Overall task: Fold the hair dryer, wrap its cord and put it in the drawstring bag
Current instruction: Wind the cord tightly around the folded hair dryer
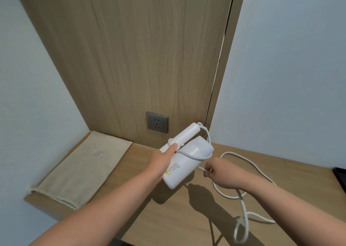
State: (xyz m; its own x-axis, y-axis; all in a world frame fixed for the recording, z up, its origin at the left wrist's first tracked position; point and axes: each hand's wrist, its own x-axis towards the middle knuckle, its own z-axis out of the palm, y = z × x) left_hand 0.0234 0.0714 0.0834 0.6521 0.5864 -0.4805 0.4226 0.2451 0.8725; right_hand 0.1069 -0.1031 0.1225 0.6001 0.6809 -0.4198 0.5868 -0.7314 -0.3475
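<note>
My left hand grips the white hair dryer above the wooden shelf, its handle folded against the body. One loop of the white cord runs around the dryer. My right hand pinches the cord just right of the dryer's lower end. The remaining cord trails loose over the shelf to the right and down to the front edge. The beige drawstring bag lies flat at the left of the shelf, mouth toward me.
A grey wall socket sits in the wooden back panel just above the shelf. White walls close in the left and right sides. A dark object shows at the far right edge.
</note>
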